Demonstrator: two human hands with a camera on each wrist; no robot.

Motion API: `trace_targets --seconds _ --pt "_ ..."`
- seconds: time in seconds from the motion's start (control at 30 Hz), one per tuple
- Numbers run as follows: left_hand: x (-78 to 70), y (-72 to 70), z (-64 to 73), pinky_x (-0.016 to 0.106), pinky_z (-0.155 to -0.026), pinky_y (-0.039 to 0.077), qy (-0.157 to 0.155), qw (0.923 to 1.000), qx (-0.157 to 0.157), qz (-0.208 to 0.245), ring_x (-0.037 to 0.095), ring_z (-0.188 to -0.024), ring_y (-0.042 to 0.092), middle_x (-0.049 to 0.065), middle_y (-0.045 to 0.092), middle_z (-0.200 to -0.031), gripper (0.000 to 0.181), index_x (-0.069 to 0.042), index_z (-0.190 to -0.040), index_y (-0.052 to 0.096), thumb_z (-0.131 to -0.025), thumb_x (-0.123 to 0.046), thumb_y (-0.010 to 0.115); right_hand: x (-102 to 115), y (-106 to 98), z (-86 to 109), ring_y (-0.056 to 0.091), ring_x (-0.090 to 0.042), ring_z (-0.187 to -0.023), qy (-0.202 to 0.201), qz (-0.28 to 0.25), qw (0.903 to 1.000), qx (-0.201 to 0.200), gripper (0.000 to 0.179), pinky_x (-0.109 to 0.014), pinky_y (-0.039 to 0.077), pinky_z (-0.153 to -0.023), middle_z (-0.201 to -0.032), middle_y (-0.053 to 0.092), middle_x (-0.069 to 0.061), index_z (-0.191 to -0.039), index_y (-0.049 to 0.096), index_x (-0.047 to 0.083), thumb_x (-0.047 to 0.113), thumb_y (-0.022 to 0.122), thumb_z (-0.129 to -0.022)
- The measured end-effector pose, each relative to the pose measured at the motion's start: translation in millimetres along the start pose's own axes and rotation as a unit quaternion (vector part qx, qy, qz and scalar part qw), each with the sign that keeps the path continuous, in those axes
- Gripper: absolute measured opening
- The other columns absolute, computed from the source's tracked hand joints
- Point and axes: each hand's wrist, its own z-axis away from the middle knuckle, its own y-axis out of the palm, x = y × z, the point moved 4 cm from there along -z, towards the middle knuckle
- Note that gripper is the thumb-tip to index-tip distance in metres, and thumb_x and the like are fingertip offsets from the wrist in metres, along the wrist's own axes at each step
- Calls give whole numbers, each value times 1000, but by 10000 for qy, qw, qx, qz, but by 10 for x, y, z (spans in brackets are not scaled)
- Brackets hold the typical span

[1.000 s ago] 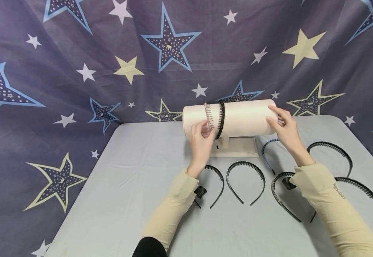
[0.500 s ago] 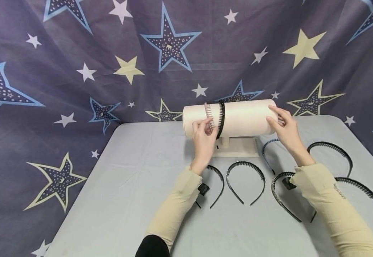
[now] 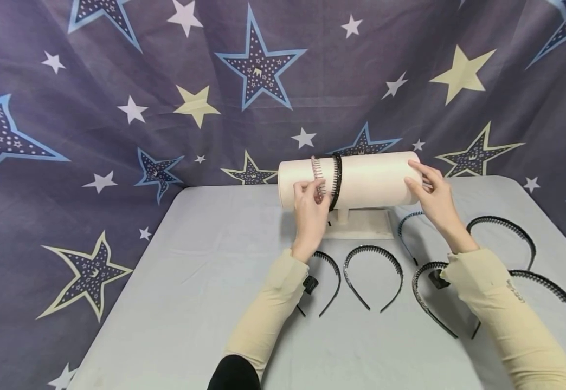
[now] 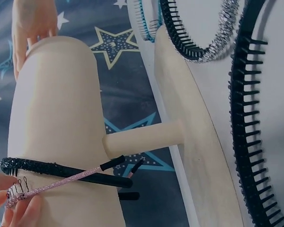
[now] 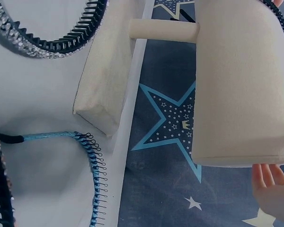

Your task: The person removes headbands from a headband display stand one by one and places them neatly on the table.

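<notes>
A cream padded cylinder [image 3: 371, 176] lies level on a display stand, its base [image 3: 361, 225] below. Around its left part sit a pink headband [image 3: 317, 168] and, beside it, a black headband [image 3: 336, 181]. My left hand [image 3: 309, 216] pinches the pink headband near the front of the cylinder. In the left wrist view its fingers [image 4: 31, 210] are around the toothed part, and the pink band [image 4: 61, 183] slants across the black one. My right hand [image 3: 436, 200] rests on the cylinder's right end, fairly straight fingers [image 5: 270, 175] touching the end face; its thumb lies on the front.
Several toothed headbands lie on the grey table [image 3: 190, 325], among them a black one [image 3: 373, 249] in front of the stand and a blue one [image 5: 94, 165] near its right. Others lie by the right forearm. A star-patterned cloth [image 3: 117, 216] hangs behind.
My left hand has shifted slightly to the right along the cylinder, its fingers still at the pink headband. The right hand and the stand have kept their places.
</notes>
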Motion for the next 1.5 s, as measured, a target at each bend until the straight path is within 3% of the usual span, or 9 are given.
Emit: trace_targets --seconds 0.3,0.57,0.87,1.03,1.5 --pt "50 -10 17 16 -56 45 249 9995 -90 -166 12 -68 51 7 45 -97 23 -6 -104 63 -81 -10 63 5 6 6 47 -8 -98 -9 3 10000 1 41 -3 42 -77 -121 39 -19 -127 44 -2 12 52 -89" --pt "156 -70 40 15 -57 47 378 9987 -340 -59 13 -69 52 8 45 -94 23 -3 -98 63 -76 1 62 -15 19 4 47 -8 -98 25 -9 10000 -13 41 -2 41 -75 -121 39 -18 -127 45 -2 12 52 -89" --pt "283 -177 58 16 -57 48 207 9991 -370 39 13 -70 52 7 44 -96 21 -3 -98 63 -77 0 61 -18 18 3 47 -6 -97 -18 -28 10000 -20 41 -3 43 -77 -121 39 -18 -127 45 -2 12 52 -89" --pt "332 -262 61 19 -56 49 308 9981 -524 -46 16 -69 53 8 44 -94 20 -3 -96 63 -77 1 61 -6 15 5 48 -15 -101 -3 40 10000 -24 41 -4 43 -78 -121 39 -18 -127 44 -2 12 52 -89" --pt "496 -420 44 18 -58 52 371 9969 -688 -44 17 -69 54 10 44 -91 18 -2 -94 63 -76 2 61 -11 9 5 47 -11 -100 -61 -40 10000 2 42 -5 43 -79 -121 38 -19 -128 44 -1 13 52 -89"
